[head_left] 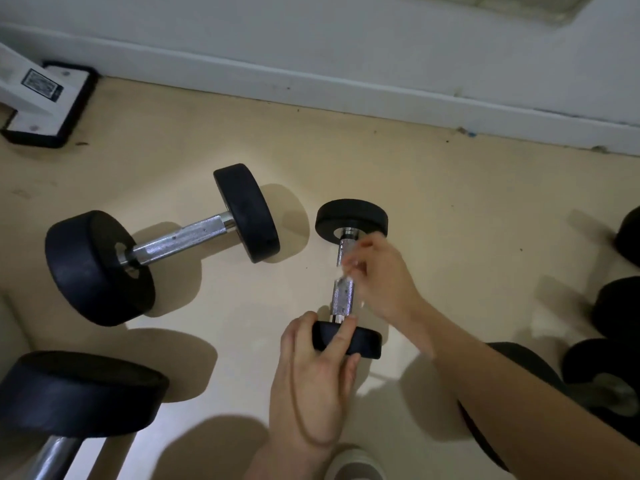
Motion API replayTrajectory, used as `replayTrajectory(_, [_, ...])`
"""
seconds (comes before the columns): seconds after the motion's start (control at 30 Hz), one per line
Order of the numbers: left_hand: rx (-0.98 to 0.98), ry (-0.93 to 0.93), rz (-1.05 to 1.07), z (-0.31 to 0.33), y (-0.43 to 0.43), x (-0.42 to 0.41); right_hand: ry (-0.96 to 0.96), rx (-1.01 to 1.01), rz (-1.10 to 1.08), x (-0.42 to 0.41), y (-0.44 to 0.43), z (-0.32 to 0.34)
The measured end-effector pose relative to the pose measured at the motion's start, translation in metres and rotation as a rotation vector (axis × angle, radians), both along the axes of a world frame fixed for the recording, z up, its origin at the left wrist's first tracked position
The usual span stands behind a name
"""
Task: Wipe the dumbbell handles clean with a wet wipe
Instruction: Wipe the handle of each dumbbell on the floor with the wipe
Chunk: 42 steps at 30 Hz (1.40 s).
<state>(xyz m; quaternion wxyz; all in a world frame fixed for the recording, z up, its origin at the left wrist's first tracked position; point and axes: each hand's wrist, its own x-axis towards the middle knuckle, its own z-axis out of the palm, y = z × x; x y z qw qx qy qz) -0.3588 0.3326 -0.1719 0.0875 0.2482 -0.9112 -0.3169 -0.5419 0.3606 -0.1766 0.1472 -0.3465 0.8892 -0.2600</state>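
1. The beige floor (433, 209) runs up to a white skirting board (311, 88) along the wall.
2. A large dumbbell (162, 244) lies on the floor at left, well apart from both hands; more black weights (620, 313) crowd the right edge.
3. A small dumbbell (348, 278) lies near the centre, its chrome handle pointing away from the person.
4. The left hand (318, 372) is closed around the small dumbbell's near end plate.
5. The right hand (384, 275) is curled at the handle's middle, fingers pinched together; motion blur hides whether they hold a wipe.
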Motion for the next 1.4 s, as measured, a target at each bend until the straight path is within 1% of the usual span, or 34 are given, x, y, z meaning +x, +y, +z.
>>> replayTrajectory(0.07, [-0.042, 0.008, -0.025, 0.001, 0.002, -0.003, 0.004, -0.027, -0.133, -0.013, -0.008, -0.001])
replayTrajectory(0.1, [-0.068, 0.016, -0.046, 0.001, 0.001, -0.004, 0.007, -0.026, -0.149, -0.01, -0.004, -0.001])
replayTrajectory(0.17, [-0.081, 0.032, -0.07, -0.001, -0.003, -0.007, -0.008, -0.016, -0.044, 0.01, 0.014, 0.002])
replayTrajectory(0.23, [-0.033, 0.049, -0.067, -0.001, -0.007, -0.009, -0.08, 0.008, 0.071, 0.023, 0.028, 0.01])
replayTrajectory(0.27, [-0.013, 0.055, -0.062, -0.001, -0.007, -0.009, -0.081, 0.018, 0.081, 0.017, 0.025, 0.009])
replayTrajectory(0.33, [0.013, 0.071, -0.063, -0.001, -0.009, -0.008, -0.014, 0.008, -0.026, -0.004, 0.009, 0.003])
replayTrajectory(0.4, [-0.002, 0.086, -0.077, -0.002, -0.01, -0.009, 0.006, -0.017, -0.12, -0.011, 0.005, -0.001])
replayTrajectory(0.43, [-0.014, 0.095, -0.09, -0.003, -0.011, -0.009, -0.007, -0.011, -0.098, -0.004, 0.011, 0.0])
replayTrajectory(0.53, [-0.01, 0.144, -0.127, -0.002, -0.012, -0.011, -0.115, 0.052, 0.099, 0.024, 0.038, 0.012])
replayTrajectory(0.57, [-0.005, 0.149, -0.129, -0.001, -0.011, -0.012, -0.113, 0.082, 0.143, 0.02, 0.037, 0.015])
replayTrajectory(0.6, [0.001, 0.151, -0.131, -0.002, -0.009, -0.013, -0.065, 0.089, 0.139, 0.01, 0.029, 0.014])
replayTrajectory(0.67, [0.03, 0.168, -0.147, -0.003, -0.006, -0.014, 0.046, 0.047, 0.018, -0.015, 0.01, 0.008])
replayTrajectory(0.7, [0.05, 0.175, -0.156, -0.005, -0.006, -0.014, 0.051, 0.042, -0.033, -0.019, 0.006, 0.006])
replayTrajectory(0.73, [0.08, 0.175, -0.161, -0.007, -0.006, -0.014, 0.043, 0.047, -0.031, -0.017, 0.01, 0.005])
replayTrajectory(0.8, [0.164, 0.165, -0.146, -0.009, -0.007, -0.015, -0.025, 0.085, 0.095, -0.001, 0.029, 0.008])
replayTrajectory(0.83, [0.19, 0.163, -0.13, -0.009, -0.006, -0.015, -0.082, 0.121, 0.165, 0.008, 0.038, 0.014])
replayTrajectory(0.87, [0.201, 0.163, -0.112, -0.01, -0.003, -0.016, -0.098, 0.148, 0.213, 0.009, 0.041, 0.016])
replayTrajectory(0.9, [0.208, 0.162, -0.102, -0.012, 0.0, -0.016, -0.074, 0.155, 0.197, 0.001, 0.037, 0.017])
replayTrajectory(0.97, [0.2, 0.178, -0.101, -0.014, 0.004, -0.016, 0.024, 0.097, 0.021, -0.024, 0.021, 0.008])
replayTrajectory(1.0, [0.19, 0.188, -0.104, -0.015, 0.004, -0.016, 0.039, 0.066, -0.06, -0.029, 0.017, 0.006])
replayTrajectory(1.03, [0.182, 0.189, -0.116, -0.015, 0.004, -0.016, 0.043, 0.05, -0.08, -0.026, 0.021, 0.004])
replayTrajectory(1.1, [0.169, 0.188, -0.144, -0.012, 0.003, -0.017, 0.008, 0.07, 0.044, -0.006, 0.04, 0.007])
replayTrajectory(1.17, [0.185, 0.19, -0.134, -0.009, 0.001, -0.018, -0.061, 0.164, 0.201, 0.01, 0.052, 0.016])
replayTrajectory(1.2, [0.205, 0.186, -0.118, -0.009, 0.0, -0.018, -0.043, 0.203, 0.214, 0.003, 0.048, 0.017])
replayTrajectory(1.27, [0.235, 0.187, -0.094, -0.011, -0.001, -0.018, 0.051, 0.183, 0.073, -0.025, 0.027, 0.009])
replayTrajectory(1.3, [0.228, 0.188, -0.088, -0.013, -0.001, -0.018, 0.06, 0.163, -0.006, -0.032, 0.021, 0.008])
replayTrajectory(1.33, [0.219, 0.182, -0.085, -0.014, -0.001, -0.017, 0.062, 0.146, -0.037, -0.031, 0.021, 0.006])
replayTrajectory(1.4, [0.235, 0.167, -0.077, -0.012, -0.001, -0.017, 0.051, 0.146, 0.051, -0.011, 0.037, 0.009])
